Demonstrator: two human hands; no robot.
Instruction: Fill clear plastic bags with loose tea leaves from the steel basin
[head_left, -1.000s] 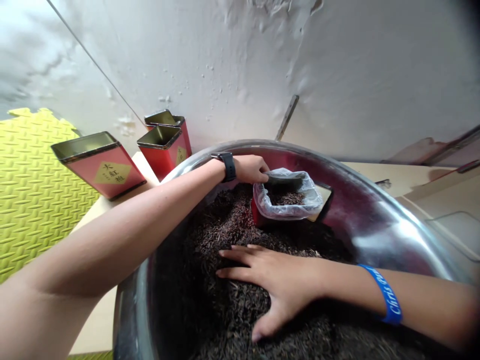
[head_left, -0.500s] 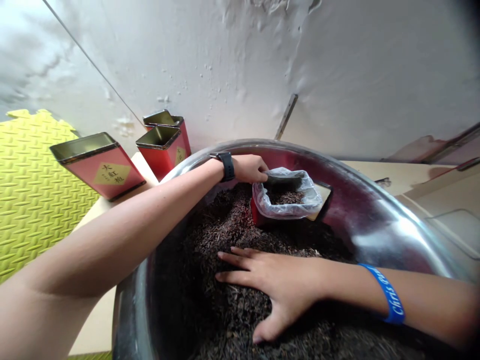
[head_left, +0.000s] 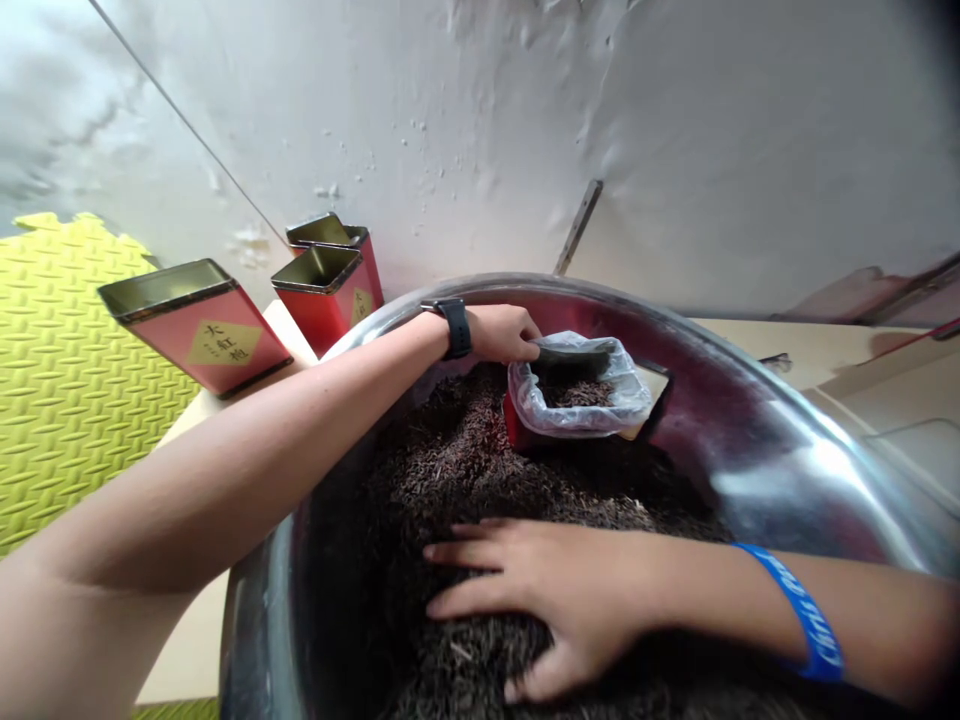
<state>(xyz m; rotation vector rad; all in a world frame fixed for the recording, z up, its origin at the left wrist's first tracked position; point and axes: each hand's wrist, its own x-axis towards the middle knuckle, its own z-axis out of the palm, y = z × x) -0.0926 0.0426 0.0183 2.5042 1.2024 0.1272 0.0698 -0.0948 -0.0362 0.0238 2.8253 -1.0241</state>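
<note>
Head view: left grip (head_left: pixel 502 335) pinches plastic bag (head_left: pixel 577 410), open right grip (head_left: pixel 540 600) on dark tea leaves (head_left: pixel 450 470).

Bright, even light floods the white wall (head_left: pixel 735 140), and there's hard glare flaring off the steel basin (head_left: pixel 817 470)! Deep shadow swallows the dark tea leaves (head_left: pixel 480 480), the rim bends with fisheye distortion, and the upper right corner goes dark and soft!

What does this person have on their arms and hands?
Both forearms are bare, with no sleeves or gloves. Above the left hand is a black strap watch. Above the right hand is a blue wristband with white lettering that includes "Chris"; the rest is unreadable.
</note>
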